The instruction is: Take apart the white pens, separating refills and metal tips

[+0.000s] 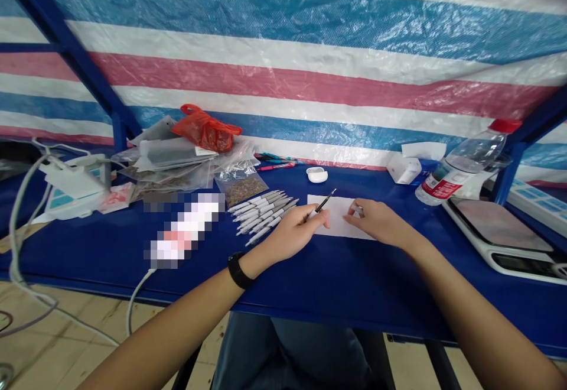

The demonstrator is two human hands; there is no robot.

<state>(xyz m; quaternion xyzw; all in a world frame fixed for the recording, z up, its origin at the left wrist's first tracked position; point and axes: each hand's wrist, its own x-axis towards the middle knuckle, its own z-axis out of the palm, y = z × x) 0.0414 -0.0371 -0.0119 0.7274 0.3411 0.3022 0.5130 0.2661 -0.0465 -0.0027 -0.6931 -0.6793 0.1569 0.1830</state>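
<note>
My left hand (301,231) is closed around a pen (326,201), whose dark front part and thin tip point up and to the right. Over the right side of a white sheet of paper (339,224), my right hand (374,220) has its thumb and fingers curled in a pinch. A small silver-grey piece (358,210) shows between them; its exact kind is too small to tell. The two hands are apart, with the paper under and between them. Just left of my left hand lies a row of several white and silver pens (261,213).
Clear bags (172,156) and a red plastic bag (206,130) are heaped at the back left. A white earphone case (316,174) sits behind the paper. To the right are a tilted bottle (465,165) and a scale (505,224). A cabled, blurred-out object (186,230) lies left.
</note>
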